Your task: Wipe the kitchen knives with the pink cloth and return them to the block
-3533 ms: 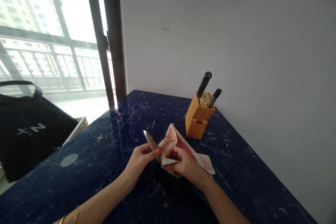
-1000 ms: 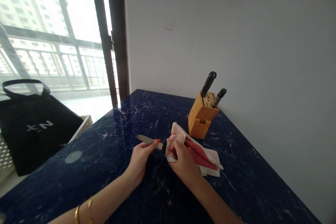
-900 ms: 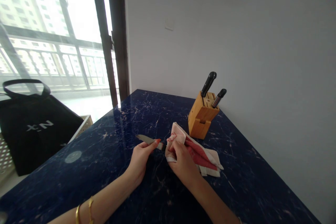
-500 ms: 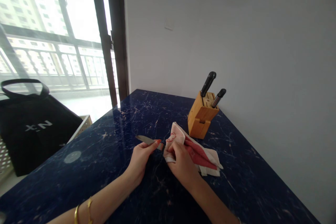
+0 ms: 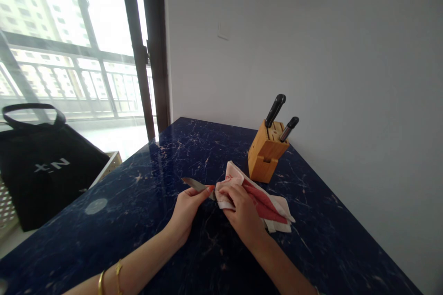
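My left hand [image 5: 188, 206] pinches a knife [image 5: 194, 184] by its blade, thumb on top, with the tip pointing up and left. A pink, white and red cloth [image 5: 263, 203] is bunched in my right hand [image 5: 241, 209], whose fingers are closed on it. The folded end of the cloth meets the knife's right end, and the knife's handle is hidden there. The rest of the cloth trails to the right over the dark blue marbled table [image 5: 207, 147].
Behind the cloth stands a wooden knife block [image 5: 265, 159] with a black-handled knife [image 5: 276, 109] and another dark-handled tool [image 5: 290, 128] in it. A black bag [image 5: 51, 170] is beyond the table's left edge. A pale wall [image 5: 311, 55] rises behind the table.
My right hand has closed its fingers further over the cloth and brought it against the knife's right end. The knife has shifted slightly to the right with my left hand.
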